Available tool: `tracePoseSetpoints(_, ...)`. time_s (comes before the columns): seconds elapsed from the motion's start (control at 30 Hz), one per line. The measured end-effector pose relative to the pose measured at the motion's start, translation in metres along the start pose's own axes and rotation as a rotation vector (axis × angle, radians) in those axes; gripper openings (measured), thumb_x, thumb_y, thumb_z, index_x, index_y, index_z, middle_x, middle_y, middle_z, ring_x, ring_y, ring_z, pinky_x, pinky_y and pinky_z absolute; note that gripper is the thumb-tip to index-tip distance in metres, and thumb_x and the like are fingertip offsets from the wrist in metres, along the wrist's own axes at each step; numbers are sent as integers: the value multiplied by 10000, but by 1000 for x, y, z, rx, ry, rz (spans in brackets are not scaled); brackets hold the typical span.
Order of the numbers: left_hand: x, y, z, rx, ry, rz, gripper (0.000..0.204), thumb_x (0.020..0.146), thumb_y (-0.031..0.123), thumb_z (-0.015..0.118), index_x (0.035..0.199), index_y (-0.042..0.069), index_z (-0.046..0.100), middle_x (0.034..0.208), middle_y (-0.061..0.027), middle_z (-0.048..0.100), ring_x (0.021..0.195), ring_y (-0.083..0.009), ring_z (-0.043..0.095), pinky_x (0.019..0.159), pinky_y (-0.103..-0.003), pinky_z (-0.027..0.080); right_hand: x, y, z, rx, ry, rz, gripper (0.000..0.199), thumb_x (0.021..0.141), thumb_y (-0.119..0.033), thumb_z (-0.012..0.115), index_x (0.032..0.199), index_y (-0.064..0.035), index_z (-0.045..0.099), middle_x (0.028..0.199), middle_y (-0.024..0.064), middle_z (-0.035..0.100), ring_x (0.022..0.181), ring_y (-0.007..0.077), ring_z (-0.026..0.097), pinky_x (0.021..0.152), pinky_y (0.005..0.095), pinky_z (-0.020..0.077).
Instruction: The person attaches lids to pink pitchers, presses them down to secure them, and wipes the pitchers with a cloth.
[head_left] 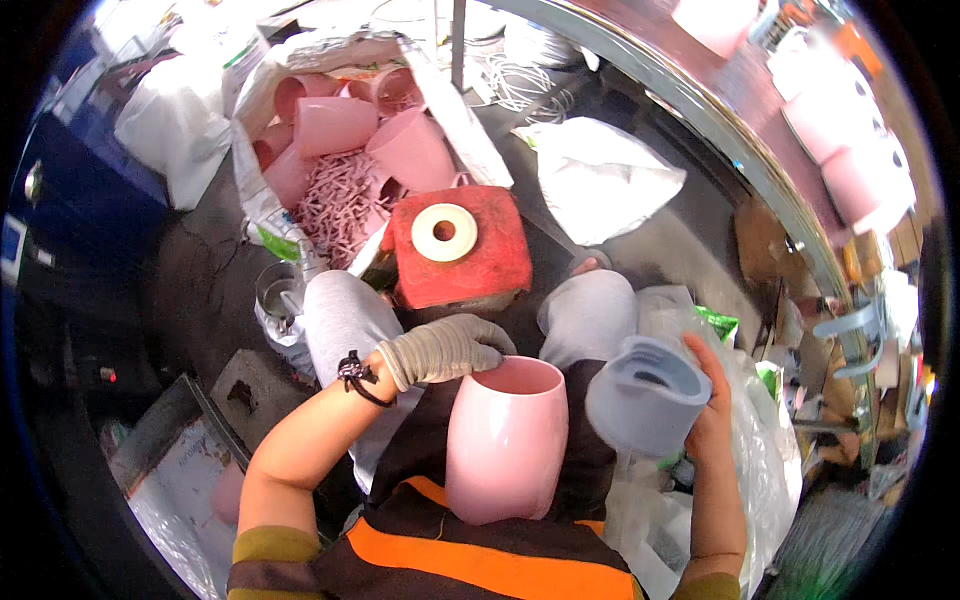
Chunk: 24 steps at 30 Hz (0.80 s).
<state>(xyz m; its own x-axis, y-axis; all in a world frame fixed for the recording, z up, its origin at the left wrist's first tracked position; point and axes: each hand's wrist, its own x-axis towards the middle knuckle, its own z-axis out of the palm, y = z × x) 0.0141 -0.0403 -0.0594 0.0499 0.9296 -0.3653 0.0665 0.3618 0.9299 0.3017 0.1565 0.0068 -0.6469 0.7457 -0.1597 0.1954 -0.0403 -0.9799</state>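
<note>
Pink pot [506, 440] and grey cup [640, 412] at hand

Left of the red block [502, 255], a sack [457, 125]. On its near side, the gloved left hand [442, 350] touches the pink pot's rim, clamping unclear. Near-right, the right hand [711, 405] clasps the grey cup.

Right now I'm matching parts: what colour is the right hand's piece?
The piece is greyish blue, clearest in the head view.

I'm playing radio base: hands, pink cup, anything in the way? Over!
Gloved left hand at top of pink cup; right hand holding grey-blue plastic piece. Cup's open end points forward. Red block ahead, seemingly not in the way.
</note>
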Motion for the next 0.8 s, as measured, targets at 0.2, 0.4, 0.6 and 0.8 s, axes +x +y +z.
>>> tracePoseSetpoints(0.2,6,-68,46,-643,128,317,424,931,283,603,1255,13,562,1219,-76,617,1108,-173,572,1017,-334,432,34,-38,61,365,-398,313,425,945,-164,558,1353,-61,502,731,-63,455,541,35,393,457,183,334)
tracePoseSetpoints(0.4,8,-46,55,-1538,142,201,686,894,560,558,1329,33,492,1273,-134,589,1169,-241,567,1045,-406,430,36,-12,95,172,-353,514,339,990,-288,545,1270,-99,565,616,-94,314,478,18,279,411,194,219)
tracePoseSetpoints(0.6,11,-51,53,-1709,14,242,795,836,638,570,1345,34,480,1303,-140,571,1196,-248,551,1059,-425,415,36,1,100,204,-315,481,319,993,-284,538,1261,-114,575,620,-96,321,478,10,274,415,194,224)
tracePoseSetpoints(0.8,9,-50,51,-1611,33,274,849,804,668,575,1368,44,455,1322,-136,555,1230,-249,525,1070,-426,404,33,7,103,196,-293,455,305,991,-264,543,1250,-107,582,618,-95,323,476,9,279,409,199,230)
